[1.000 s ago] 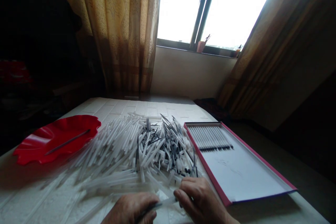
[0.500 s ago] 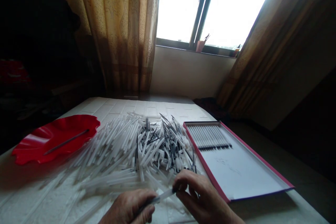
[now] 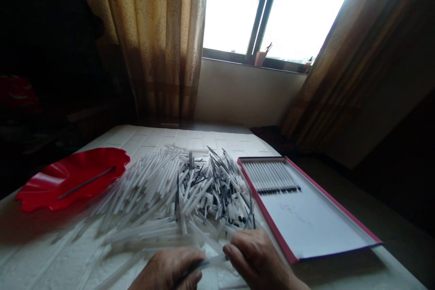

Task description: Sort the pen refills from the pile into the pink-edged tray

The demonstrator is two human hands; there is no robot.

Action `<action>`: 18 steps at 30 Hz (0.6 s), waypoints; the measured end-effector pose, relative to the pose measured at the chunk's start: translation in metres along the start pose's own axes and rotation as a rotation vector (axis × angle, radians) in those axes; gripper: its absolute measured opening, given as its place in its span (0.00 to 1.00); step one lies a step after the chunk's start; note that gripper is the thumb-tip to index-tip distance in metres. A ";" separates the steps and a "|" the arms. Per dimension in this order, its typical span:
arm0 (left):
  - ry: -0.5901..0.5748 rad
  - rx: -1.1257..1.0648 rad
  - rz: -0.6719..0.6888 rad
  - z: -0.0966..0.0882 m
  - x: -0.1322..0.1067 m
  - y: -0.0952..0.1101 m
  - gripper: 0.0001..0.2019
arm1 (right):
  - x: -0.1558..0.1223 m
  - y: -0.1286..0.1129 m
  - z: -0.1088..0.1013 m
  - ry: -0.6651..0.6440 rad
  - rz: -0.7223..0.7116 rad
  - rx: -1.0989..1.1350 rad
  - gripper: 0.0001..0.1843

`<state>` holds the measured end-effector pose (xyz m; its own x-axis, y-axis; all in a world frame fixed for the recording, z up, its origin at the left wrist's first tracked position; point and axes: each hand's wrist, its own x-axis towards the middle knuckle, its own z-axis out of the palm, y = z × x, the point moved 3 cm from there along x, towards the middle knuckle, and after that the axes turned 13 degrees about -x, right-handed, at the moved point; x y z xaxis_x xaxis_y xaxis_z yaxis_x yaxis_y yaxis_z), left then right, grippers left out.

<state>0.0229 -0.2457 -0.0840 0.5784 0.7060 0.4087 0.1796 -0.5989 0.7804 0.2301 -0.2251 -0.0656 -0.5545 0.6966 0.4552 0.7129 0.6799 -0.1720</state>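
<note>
My left hand [image 3: 171, 268] is closed around one end of a pen [image 3: 214, 261] with a clear barrel and dark parts. At the pen's other end, the fingers of my right hand [image 3: 260, 253] are curled and pinched on its tip. The fingers hide what is at that tip. Just beyond my hands lies a heap of loose clear pen barrels [image 3: 149, 181], with dark ink refills [image 3: 220, 176] and small clear caps on its right side. To the right, a shallow pink-edged box [image 3: 319, 226] holds a row of pens [image 3: 272, 176] with black ends.
A red wavy-edged plate [image 3: 37, 195] on the left holds one dark pen-like stick [image 3: 86, 183]. Everything stands on a table with a white brick-patterned cover [image 3: 210, 138]. Behind are curtains [image 3: 159, 45] and a window with a cup of pens [image 3: 260, 58] on its sill.
My right hand has closed more and turned knuckles up at the pen's end. My left hand has barely moved and keeps its hold.
</note>
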 end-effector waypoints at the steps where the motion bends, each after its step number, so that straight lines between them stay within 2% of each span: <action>1: -0.004 -0.003 -0.017 0.000 0.000 0.000 0.10 | 0.000 0.000 0.001 0.006 -0.004 -0.007 0.28; 4: -0.029 -0.025 -0.053 0.001 0.002 -0.001 0.09 | 0.000 0.001 0.000 0.014 -0.001 0.045 0.30; 6: -0.020 -0.031 -0.071 0.002 0.003 -0.002 0.08 | 0.000 0.000 -0.005 0.014 0.013 0.127 0.25; 8: 0.011 -0.029 -0.080 0.003 0.003 -0.004 0.08 | -0.001 -0.001 -0.010 0.036 0.033 0.196 0.13; 9: 0.033 -0.027 -0.085 0.002 0.002 -0.005 0.08 | -0.001 -0.001 -0.013 0.054 0.034 0.223 0.11; 13: 0.028 -0.038 -0.101 0.003 -0.001 -0.008 0.09 | 0.000 -0.003 -0.016 0.078 0.003 0.296 0.06; 18: 0.000 -0.052 -0.118 0.003 0.000 -0.006 0.09 | 0.004 -0.001 -0.014 0.021 0.041 0.266 0.04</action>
<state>0.0246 -0.2429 -0.0901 0.5555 0.7707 0.3122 0.2054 -0.4910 0.8466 0.2329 -0.2258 -0.0512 -0.5166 0.7219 0.4605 0.5953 0.6893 -0.4129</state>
